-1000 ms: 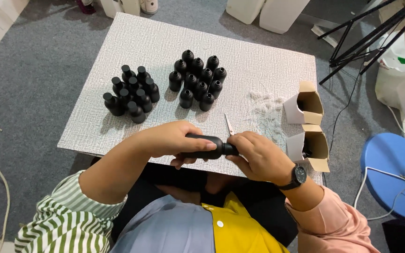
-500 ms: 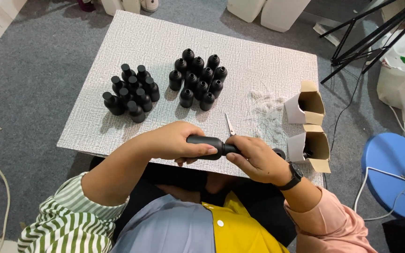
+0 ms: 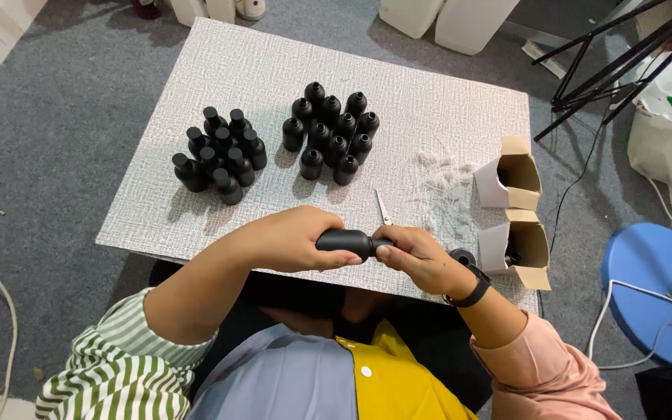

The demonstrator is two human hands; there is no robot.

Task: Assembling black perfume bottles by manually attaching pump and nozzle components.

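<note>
My left hand (image 3: 289,239) is wrapped around a small black bottle (image 3: 345,242) held sideways over the near edge of a white textured board (image 3: 243,70). My right hand (image 3: 418,257), with a black watch on the wrist, pinches the bottle's neck end. Two clusters of several upright black bottles stand on the board: one at the left (image 3: 219,155) and one in the middle (image 3: 330,132). A small pair of scissors (image 3: 383,208) lies just beyond my right hand.
Two open small cardboard boxes (image 3: 511,183) (image 3: 519,247) lie at the board's right edge, beside a heap of thin clear scraps (image 3: 445,183). A blue round stool (image 3: 655,292) with white cable stands at the right. Black tripod legs (image 3: 608,70) cross the grey carpet.
The hands and the bottle stay in nearly the same place. My right hand's fingers have shifted slightly on the bottle's neck end.
</note>
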